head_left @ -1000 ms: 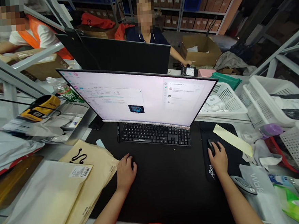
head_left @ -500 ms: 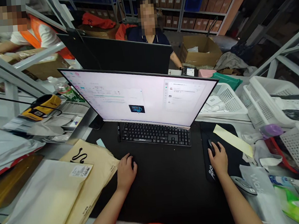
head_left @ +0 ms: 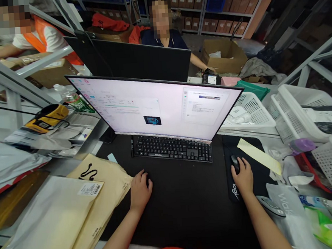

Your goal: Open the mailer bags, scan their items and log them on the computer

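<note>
My right hand (head_left: 243, 176) rests over a black computer mouse (head_left: 235, 164) on the dark mouse pad (head_left: 230, 144), its fingers curled along the mouse. On the black desk mat (head_left: 182, 199), my left hand (head_left: 139, 189) lies with bent fingers beside the cream mailing bags (head_left: 113, 177). Something dark shows between its thumb and fingers; I cannot make out what it is. A black keyboard (head_left: 173, 148) sits in front of the lit monitor (head_left: 153, 106), and neither hand touches it. A yellow paper strip (head_left: 259, 156) lies on the pad past my right hand.
White plastic baskets (head_left: 256, 108) and a grey handheld device (head_left: 270, 206) stand at right. At left are a yellow-and-black device (head_left: 44, 119) and a green-labelled bottle (head_left: 75, 100). A co-worker (head_left: 164, 39) sits behind a second monitor (head_left: 133, 60); another person (head_left: 46, 38) is at far left.
The chat window at the right of the screen shows different content. The co-worker opposite has reached an arm farther right, onto a black package. My hands stay in place.
</note>
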{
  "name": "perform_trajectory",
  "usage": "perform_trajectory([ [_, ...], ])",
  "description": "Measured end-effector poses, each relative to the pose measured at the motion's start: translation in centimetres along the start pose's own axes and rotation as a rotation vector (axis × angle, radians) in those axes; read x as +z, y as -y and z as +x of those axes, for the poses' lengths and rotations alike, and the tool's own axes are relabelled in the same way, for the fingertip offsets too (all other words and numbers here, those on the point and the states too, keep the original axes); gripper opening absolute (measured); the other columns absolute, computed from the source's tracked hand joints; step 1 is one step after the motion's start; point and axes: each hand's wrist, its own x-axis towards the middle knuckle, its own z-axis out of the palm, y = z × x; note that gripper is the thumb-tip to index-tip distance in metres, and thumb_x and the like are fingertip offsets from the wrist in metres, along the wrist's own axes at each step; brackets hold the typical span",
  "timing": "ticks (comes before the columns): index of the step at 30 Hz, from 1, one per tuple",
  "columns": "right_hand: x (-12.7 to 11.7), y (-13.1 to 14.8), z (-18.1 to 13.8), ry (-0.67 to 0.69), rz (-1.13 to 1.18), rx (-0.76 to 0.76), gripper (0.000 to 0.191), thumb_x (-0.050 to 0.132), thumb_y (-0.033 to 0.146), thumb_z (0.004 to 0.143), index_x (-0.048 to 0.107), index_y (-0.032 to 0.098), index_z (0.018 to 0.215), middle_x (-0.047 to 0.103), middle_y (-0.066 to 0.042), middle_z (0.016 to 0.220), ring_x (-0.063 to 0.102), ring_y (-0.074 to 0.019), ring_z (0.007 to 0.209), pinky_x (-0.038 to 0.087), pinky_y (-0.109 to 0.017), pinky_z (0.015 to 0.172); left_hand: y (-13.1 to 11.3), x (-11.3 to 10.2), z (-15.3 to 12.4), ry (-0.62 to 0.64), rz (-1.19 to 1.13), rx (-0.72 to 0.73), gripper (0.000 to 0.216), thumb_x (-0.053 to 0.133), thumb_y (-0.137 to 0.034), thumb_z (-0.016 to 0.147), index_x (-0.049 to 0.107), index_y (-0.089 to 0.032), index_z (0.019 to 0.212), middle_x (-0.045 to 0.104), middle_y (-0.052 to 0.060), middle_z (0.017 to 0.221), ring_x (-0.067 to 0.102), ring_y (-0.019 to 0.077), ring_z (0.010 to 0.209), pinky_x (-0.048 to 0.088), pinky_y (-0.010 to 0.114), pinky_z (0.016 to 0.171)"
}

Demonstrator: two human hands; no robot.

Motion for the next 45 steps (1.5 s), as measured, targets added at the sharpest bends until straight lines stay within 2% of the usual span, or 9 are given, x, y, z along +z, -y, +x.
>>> perform_trajectory([
  [11,-0.07,0.11,-0.02,-0.007,-0.002,0.01,0.053,0.053,0.046,0.091,0.063,0.012,0.13,0.055,-0.022,0.142,0.057,-0.0353,0.124,0.051,-0.053,0.103,0.12,0.12,-0.09,0.018,0.007,-0.002,0.025,0.048,-0.025,0.095,0.064,-0.016,0.113,0.064,0.02,0.125,0.061,0.035,0.116,0.049,0.053,0.102],
  [18,0.09,-0.11,0.05,0.002,-0.031,-0.032,0.056,0.052,0.044,0.092,0.06,0.016,0.139,0.051,-0.02,0.147,0.055,-0.0348,0.128,0.05,-0.053,0.104,-0.06,-0.08,0.07,0.015,0.007,-0.01,0.024,0.049,-0.024,0.094,0.064,-0.017,0.111,0.065,0.019,0.123,0.062,0.034,0.114,0.049,0.053,0.102],
  [25,0.02,-0.01,0.01,-0.035,-0.01,-0.013,0.051,0.053,0.045,0.09,0.064,0.013,0.128,0.055,-0.021,0.142,0.056,-0.0341,0.124,0.05,-0.051,0.102,0.09,0.11,-0.07,0.008,0.016,0.003,0.023,0.049,-0.024,0.095,0.063,-0.016,0.111,0.064,0.019,0.124,0.061,0.0342,0.115,0.049,0.051,0.102],
  [31,0.15,-0.19,0.09,-0.01,-0.028,-0.035,0.056,0.052,0.045,0.092,0.062,0.015,0.138,0.052,-0.02,0.146,0.056,-0.034,0.127,0.05,-0.051,0.103,0.09,0.1,-0.06,0.007,0.028,0.013,0.023,0.049,-0.024,0.095,0.063,-0.015,0.111,0.064,0.02,0.124,0.061,0.0342,0.114,0.049,0.051,0.102],
  [37,0.23,-0.26,0.02,-0.011,-0.02,-0.018,0.052,0.053,0.043,0.09,0.065,0.012,0.13,0.054,-0.021,0.144,0.056,-0.0348,0.125,0.05,-0.052,0.103,0.11,0.15,-0.1,0.004,0.044,0.008,0.022,0.049,-0.024,0.095,0.063,-0.016,0.111,0.064,0.019,0.123,0.062,0.0335,0.113,0.05,0.05,0.101],
  [45,0.16,-0.11,0.05,-0.022,-0.007,-0.017,0.051,0.053,0.043,0.091,0.064,0.012,0.13,0.055,-0.022,0.142,0.056,-0.0346,0.125,0.05,-0.052,0.103,0.16,0.15,-0.08,-0.004,0.048,0.019,0.022,0.05,-0.024,0.096,0.063,-0.015,0.111,0.064,0.019,0.123,0.062,0.0334,0.113,0.051,0.05,0.1],
])
